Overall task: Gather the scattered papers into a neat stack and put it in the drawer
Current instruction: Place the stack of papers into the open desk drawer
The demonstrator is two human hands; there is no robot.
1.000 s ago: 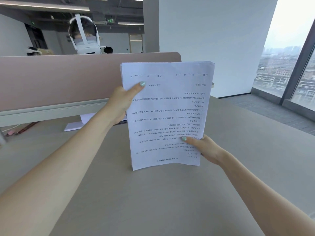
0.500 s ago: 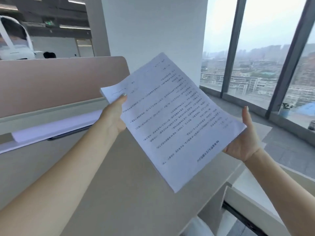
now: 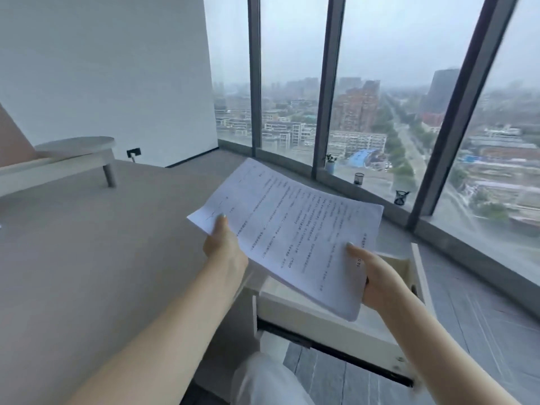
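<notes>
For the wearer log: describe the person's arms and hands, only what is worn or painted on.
Both forearms are bare, no sleeves, watch or rings visible. The left hand and right hand have nails painted a pale mint shade. Light, whitish trousers show below.

Drawer (image 3: 336, 323) interior behind paper stack (image 3: 295, 235)

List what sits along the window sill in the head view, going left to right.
Small potted plant → dark mesh cup → second dark holder. All three stand apart on the sill, beyond the paper stack.
</notes>
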